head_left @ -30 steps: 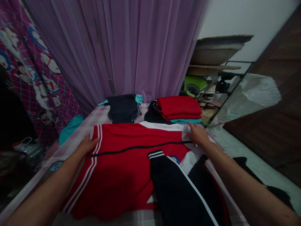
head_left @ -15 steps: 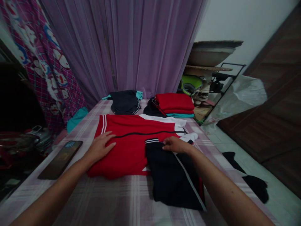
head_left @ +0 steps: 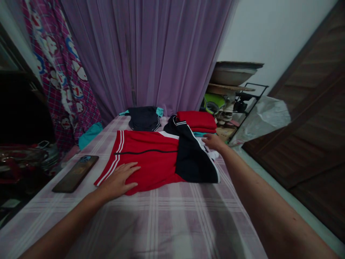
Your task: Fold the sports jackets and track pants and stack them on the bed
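Note:
A red jacket (head_left: 145, 169) with a dark zipper line lies spread on the bed, its striped hem to the left. Its black sleeve (head_left: 192, 154), edged in white and with a striped cuff, is folded across the right part of the body, the cuff pointing away from me. My left hand (head_left: 120, 178) rests on the red cloth near the hem, fingers spread. Over the white far-right part of the jacket, just beyond the sleeve's edge, is my right hand (head_left: 215, 142), its fingers reaching left and slightly apart. Whether its fingertips touch the cloth is unclear.
A phone (head_left: 77, 173) lies at the bed's left side. At the far end are a dark folded garment (head_left: 145, 118) with turquoise parts and a stack of red folded clothes (head_left: 198, 120). Purple curtains (head_left: 161, 54) hang behind; a cluttered rack (head_left: 234, 100) stands beyond at right.
The black sleeve has swung from the near side, hanging toward me, to lie across the jacket. My right hand has moved away from me and let go of the cuff. The left hand stays flat.

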Demonstrator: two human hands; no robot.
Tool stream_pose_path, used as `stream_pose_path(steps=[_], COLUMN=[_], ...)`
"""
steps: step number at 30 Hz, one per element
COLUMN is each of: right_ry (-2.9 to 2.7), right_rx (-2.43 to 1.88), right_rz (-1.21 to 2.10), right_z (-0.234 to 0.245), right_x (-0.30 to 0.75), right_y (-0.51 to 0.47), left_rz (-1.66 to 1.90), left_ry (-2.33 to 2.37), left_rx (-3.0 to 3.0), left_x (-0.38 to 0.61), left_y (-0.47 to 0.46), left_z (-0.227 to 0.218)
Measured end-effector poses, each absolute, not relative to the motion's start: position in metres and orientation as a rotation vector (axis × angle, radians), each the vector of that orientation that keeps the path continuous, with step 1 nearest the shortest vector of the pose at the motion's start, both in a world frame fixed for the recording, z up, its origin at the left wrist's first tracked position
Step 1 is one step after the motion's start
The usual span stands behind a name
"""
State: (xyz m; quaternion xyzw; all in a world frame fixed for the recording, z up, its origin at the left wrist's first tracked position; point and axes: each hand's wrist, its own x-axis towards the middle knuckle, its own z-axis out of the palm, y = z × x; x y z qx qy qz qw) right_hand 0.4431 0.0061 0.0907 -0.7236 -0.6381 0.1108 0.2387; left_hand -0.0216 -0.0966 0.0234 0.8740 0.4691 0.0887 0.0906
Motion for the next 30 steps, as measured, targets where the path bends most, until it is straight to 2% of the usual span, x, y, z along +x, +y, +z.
stream_pose_path(steps=[3, 6, 11, 15, 19, 27, 30], right_ry=[-1.730, -1.723, -1.664, -1.373, -1.312, -1.618, -1.863], right_rx=[-2.284, -2.426, -2.092, -1.746, -1.605, -1.684, -1.817], right_rz=[0.323, 0.438, 0.686, 1.009, 1.308, 1.603, 1.581], right_z=[0.067, 0.052, 0.056, 0.073, 0.079, 0.044, 0.038], right_x=[0.444, 0.437, 0.425, 0.435, 0.462, 0.483, 0.476], right_y=[-0.026, -0.049, -0.062, -0.081, -0.122, -0.187, -0.191], left_rz=[0.393, 0.353, 0.276, 0.292, 0.377, 0.376, 0.448], left_ry=[1.310, 1.264, 1.341, 1.465, 1.546, 1.585, 1.612], left_rx=[2.659, 2.674, 2.624, 2.585, 2.559, 2.604, 2.588], left_x=[-0.033, -0.044, -0.063, -0.076, -0.088, -0.102, -0.110], left_y=[-0.110, -0.118, -0.113, -0.109, -0.115, -0.141, -0.148], left_z=[0.023, 0.020, 0.015, 0.012, 0.011, 0.014, 0.010])
